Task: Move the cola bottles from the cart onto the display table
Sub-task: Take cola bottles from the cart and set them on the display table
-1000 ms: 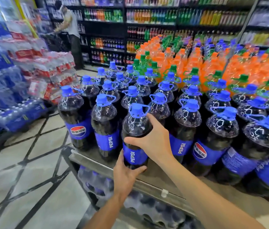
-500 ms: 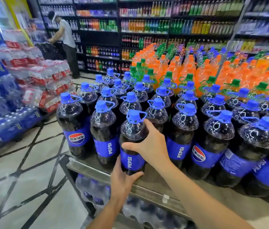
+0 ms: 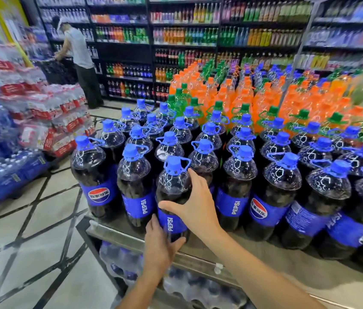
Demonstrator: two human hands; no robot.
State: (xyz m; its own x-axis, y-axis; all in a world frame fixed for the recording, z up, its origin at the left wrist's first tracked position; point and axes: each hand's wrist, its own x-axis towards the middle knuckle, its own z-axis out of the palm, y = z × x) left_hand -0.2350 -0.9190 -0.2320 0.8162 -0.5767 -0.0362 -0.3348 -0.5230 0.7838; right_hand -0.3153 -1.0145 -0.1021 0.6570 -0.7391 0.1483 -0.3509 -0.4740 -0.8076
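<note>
Head view — cola bottle (image 3: 171, 188) upright at lower centre of frame, at the front edge of the counter (image 3: 120, 235), just beside neighbour bottles (image 3: 238, 175). Its base is cupped by the left hand (image 3: 160, 246), its shoulder wrapped by the right hand (image 3: 196, 206) — both grasping. Orange bottles (image 3: 227, 94) massed behind, upper right.

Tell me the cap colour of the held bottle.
The cap is blue; the head view shows it best.
</note>
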